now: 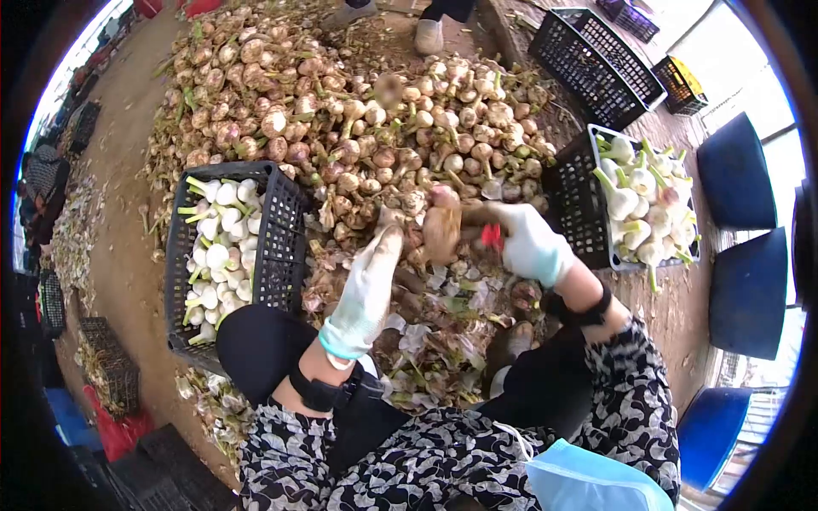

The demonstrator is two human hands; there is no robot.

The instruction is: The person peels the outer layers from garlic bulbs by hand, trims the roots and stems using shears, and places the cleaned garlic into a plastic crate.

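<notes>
My left hand (368,285), in a white glove with a teal cuff, reaches forward over the garlic pile. Its fingers are stretched out, with soil-stained tips close to the heaped bulbs. Between my hands is a garlic bulb (442,223), smeared by motion, with a reddish top and a tan lower part. My right hand (530,243), gloved alike, is closed around a small tool with a red handle (492,237). Its darkened fingertips point left, right at the bulb's edge; the rest of the tool is hidden.
A big heap of untrimmed garlic (281,102) spreads ahead. Black crates of cleaned white garlic stand at left (285,230) and right (579,192). Peeled skins (434,349) litter the ground by my legs. Blue tubs (750,294) line the right side. Another person's shoe (429,37) shows beyond the heap.
</notes>
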